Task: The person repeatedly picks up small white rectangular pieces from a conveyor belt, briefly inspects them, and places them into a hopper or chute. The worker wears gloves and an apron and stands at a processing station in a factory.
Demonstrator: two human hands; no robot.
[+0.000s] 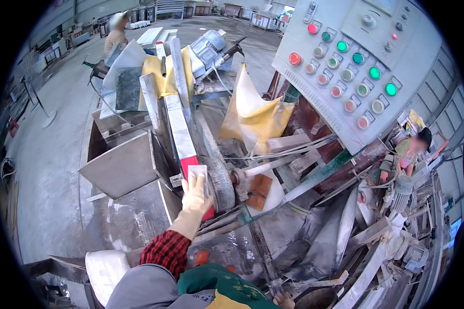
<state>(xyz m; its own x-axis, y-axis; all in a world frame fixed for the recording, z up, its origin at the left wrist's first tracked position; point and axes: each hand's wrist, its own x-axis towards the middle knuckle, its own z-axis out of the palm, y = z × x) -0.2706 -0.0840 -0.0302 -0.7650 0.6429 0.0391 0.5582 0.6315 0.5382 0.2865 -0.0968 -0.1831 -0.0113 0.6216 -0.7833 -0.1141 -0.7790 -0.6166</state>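
Here's the left hand (194,196), grip wrapped around a pale block (197,169) at the narrow bed's red near end (188,161), seemingly placing it, next probably needing square alignment, while the right hand's (284,300) grip I can't tell.

Pale block (198,169): small, rectangular, whitish, flat-faced. I have its near end in the fingers of my gloved left hand (194,194); its far end points away from me. It lies over the red strip (188,162), in front of the white-grey slabs (181,132). Contact with the red cannot be determined.
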